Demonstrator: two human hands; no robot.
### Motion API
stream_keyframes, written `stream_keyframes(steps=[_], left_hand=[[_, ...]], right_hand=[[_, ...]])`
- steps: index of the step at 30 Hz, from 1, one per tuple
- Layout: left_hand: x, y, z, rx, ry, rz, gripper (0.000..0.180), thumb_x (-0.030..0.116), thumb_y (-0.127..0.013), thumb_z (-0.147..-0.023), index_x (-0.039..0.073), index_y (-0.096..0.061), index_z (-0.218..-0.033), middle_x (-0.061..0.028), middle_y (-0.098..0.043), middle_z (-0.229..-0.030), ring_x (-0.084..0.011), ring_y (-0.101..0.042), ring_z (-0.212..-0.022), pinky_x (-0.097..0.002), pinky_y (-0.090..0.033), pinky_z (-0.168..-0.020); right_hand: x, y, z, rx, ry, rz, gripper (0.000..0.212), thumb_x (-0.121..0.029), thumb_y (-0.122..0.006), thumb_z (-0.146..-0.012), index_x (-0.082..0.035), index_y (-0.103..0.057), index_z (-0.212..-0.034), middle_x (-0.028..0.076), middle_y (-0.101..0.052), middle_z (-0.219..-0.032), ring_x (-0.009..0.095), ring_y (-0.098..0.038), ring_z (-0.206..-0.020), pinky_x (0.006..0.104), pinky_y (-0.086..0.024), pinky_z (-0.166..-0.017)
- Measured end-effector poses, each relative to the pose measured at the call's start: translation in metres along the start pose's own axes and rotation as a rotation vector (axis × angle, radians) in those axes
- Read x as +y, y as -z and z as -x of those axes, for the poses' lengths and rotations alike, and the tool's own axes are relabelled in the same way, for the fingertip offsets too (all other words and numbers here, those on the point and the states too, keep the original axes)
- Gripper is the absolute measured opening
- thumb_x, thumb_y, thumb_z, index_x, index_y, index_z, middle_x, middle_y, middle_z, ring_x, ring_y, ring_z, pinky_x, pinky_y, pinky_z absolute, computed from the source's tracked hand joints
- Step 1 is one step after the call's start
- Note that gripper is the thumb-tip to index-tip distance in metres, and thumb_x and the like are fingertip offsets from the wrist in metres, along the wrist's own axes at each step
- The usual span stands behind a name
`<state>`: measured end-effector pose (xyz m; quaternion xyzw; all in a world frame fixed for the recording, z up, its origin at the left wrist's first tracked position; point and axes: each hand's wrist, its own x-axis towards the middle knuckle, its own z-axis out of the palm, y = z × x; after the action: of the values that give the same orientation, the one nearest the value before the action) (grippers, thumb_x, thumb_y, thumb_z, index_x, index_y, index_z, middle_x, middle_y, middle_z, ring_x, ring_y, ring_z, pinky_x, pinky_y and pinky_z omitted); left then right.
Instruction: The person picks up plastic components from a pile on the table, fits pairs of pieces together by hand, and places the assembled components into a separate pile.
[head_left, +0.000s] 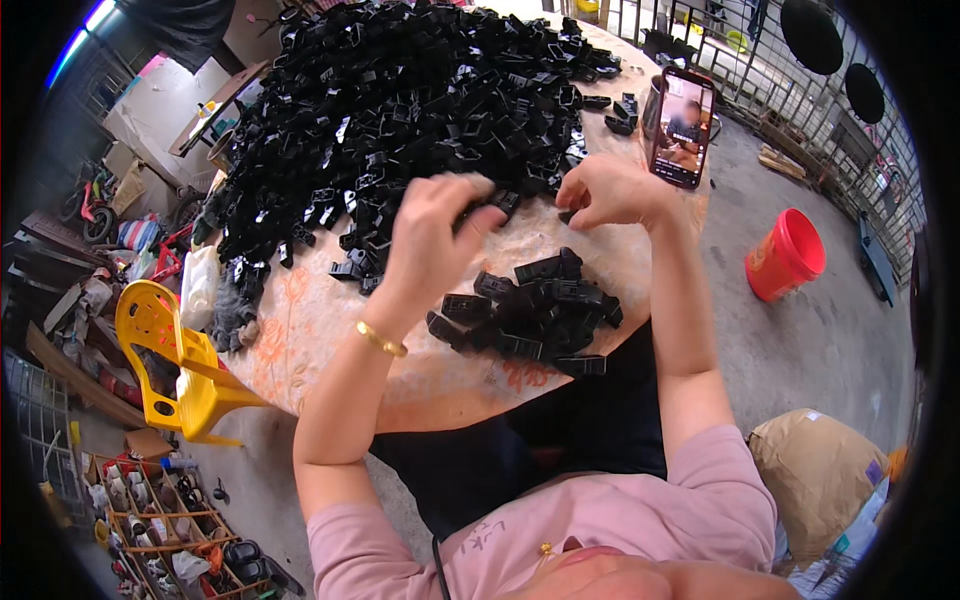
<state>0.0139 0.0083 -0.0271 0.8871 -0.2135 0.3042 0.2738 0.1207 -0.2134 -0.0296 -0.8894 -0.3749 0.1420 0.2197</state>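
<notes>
A large heap of black plastic parts [420, 110], small and box-like with hollow frames, covers the far side of a round table [310, 330]. At the heap's near edge, my left hand [440, 225] is closed, with a black plastic part [507, 204] between thumb and fingers. My right hand [612, 192] is to its right over the table, fingers bent in a pinch. Something small and dark shows at its fingertips, too small to name. Nearer to me, below both hands, lies a smaller pile of similar black parts [540, 305].
A phone [683, 128] playing a video stands upright at the table's right edge. On the floor to the right is a red bucket [786, 255]. A yellow plastic chair [165, 360] stands left, with a shoe rack [165, 525] nearer. A brown sack [818, 478] sits lower right.
</notes>
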Motion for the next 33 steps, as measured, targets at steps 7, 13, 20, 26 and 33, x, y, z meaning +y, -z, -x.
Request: stream_keyframes(steps=[7,13,20,26,33], left_hand=[[-0.045,-0.014,-0.007,-0.035,0.139,-0.386,0.033,0.014,-0.071,-0.069,0.002,-0.061,-0.098,-0.0122,-0.056,-0.098,-0.0293,-0.048,-0.093,-0.0348,-0.041,-0.082],[-0.041,-0.018,-0.010,0.103,0.117,-0.341,0.031,0.013,-0.071,-0.068,0.004,-0.062,-0.096,-0.0106,-0.054,-0.101,-0.0297,-0.047,-0.096,-0.0364,-0.041,-0.082],[-0.038,-0.030,-0.036,-0.071,0.030,-0.535,0.031,0.015,-0.070,-0.070,0.004,-0.063,-0.097,-0.0111,-0.052,-0.094,-0.0278,-0.048,-0.091,-0.0358,-0.043,-0.078],[-0.038,-0.037,-0.056,-0.170,0.093,-0.705,0.022,0.014,-0.067,-0.066,0.003,-0.062,-0.084,-0.0115,-0.051,-0.096,-0.0278,-0.048,-0.095,-0.0373,-0.046,-0.075],[-0.041,-0.020,-0.066,-0.278,0.177,-0.518,0.034,0.011,-0.072,-0.066,0.000,-0.058,-0.094,-0.0159,-0.058,-0.088,-0.0317,-0.054,-0.088,-0.0362,-0.045,-0.080]], right_hand=[[-0.004,-0.013,-0.017,0.331,0.366,-0.314,0.034,-0.008,-0.072,-0.068,0.000,-0.063,-0.099,0.013,-0.066,-0.089,0.018,-0.063,-0.075,0.0285,-0.051,-0.064],[-0.028,-0.027,-0.032,0.487,0.166,-0.541,0.029,-0.005,-0.065,-0.078,-0.002,-0.059,-0.107,0.009,-0.063,-0.095,0.011,-0.061,-0.076,0.0226,-0.050,-0.066],[-0.005,-0.045,-0.056,0.736,0.338,-0.619,0.035,0.005,-0.058,-0.078,-0.003,-0.056,-0.112,0.009,-0.059,-0.102,0.013,-0.056,-0.095,0.0252,-0.049,-0.078],[-0.019,-0.047,-0.052,0.756,0.370,-0.528,0.035,0.002,-0.063,-0.076,-0.003,-0.057,-0.111,0.006,-0.061,-0.098,0.012,-0.057,-0.085,0.0240,-0.048,-0.074],[-0.020,-0.049,-0.053,0.835,0.347,-0.727,0.031,-0.001,-0.063,-0.076,-0.001,-0.058,-0.107,0.012,-0.063,-0.093,0.016,-0.062,-0.079,0.0268,-0.050,-0.072]])
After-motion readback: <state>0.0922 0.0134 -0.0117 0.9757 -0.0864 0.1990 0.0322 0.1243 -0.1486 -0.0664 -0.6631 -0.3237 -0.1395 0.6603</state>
